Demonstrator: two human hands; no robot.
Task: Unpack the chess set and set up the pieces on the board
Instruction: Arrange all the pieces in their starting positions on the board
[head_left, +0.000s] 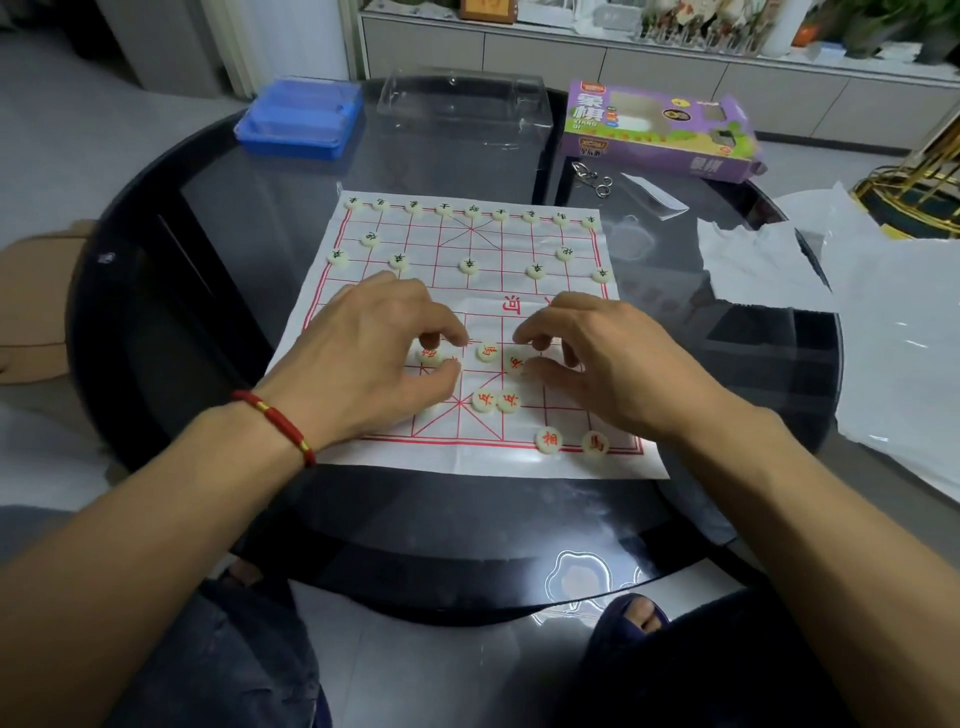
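We had both hands over the near half of the board (467, 457), which lay flat on the bench (208, 208). Our left hand (379, 348) pinched one red piece (430, 355); our right hand (587, 353) curled over another (517, 364). The far side stood arranged. We judged it best to lift each loose red piece (488, 352) clear, not drag it across the cloth.

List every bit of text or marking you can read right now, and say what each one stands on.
"象棋": purple box, large print on its front.
"XIANG QI": same box, small print under that; only just legible.
"相": red-marked piece at the near edge of the board sheet.
Dark-marked pieces on the far side: too small to read.
Red characters printed mid-board: partly hidden by the hands.
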